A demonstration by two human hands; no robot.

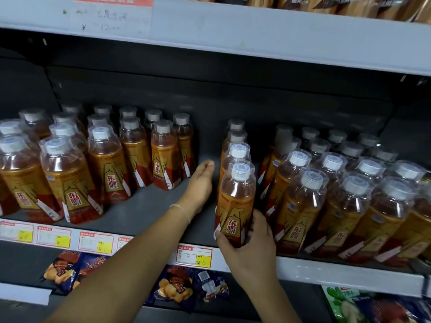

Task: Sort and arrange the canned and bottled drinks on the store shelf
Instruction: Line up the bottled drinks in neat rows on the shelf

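Near the front edge of the shelf (pixel 144 206), about the middle: right hand (pixel 250 248) wrapped round the base of the front bottle (pixel 235 201), thumb on one side, fingers on the other. Bottle upright, heading a single-file row running to the back wall. Left hand (pixel 200 183) flat and relaxed just left of that row, fingers straight, holding nothing, over the bare gap. Thin band (pixel 184 212) on that wrist. Toward the left end, a left batch of bottles (pixel 109 169), same orange stuff, white caps. Toward the right end, a right batch of bottles (pixel 349 206), packed tight. Price tags (pixel 194 256) along the front lip, snack bags (pixel 175 287) on the level below.
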